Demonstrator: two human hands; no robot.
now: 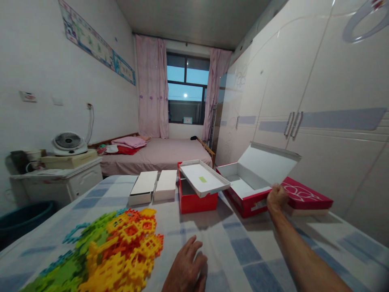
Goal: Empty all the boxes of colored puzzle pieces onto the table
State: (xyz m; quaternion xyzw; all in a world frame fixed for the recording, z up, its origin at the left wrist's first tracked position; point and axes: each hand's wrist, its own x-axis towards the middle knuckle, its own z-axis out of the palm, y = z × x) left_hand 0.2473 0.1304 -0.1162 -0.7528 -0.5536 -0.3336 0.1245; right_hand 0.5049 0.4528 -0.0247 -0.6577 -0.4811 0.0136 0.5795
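My right hand [277,196] is closed at the right front corner of a red cardboard box [251,209], whose white-lined hinged lid [264,164] stands raised and tilted. My fingertips there are partly hidden. Low in the view, my left hand [187,267] is over the tablecloth with its fingers loosely stretched and holds nothing. To its left lies a heap of yellow, orange and green plastic building pieces [121,251]. Beyond that hand stands a smaller red box [197,204], with a white lid [202,176] lying askew across its top.
Two white boxes [144,182] [165,182] stand side by side behind the heap. A magenta box [306,194] with a line pattern is right of my right hand. The table wears a blue and white checked cloth [246,247]. A bed [170,152] and a wardrobe [273,81] are beyond.
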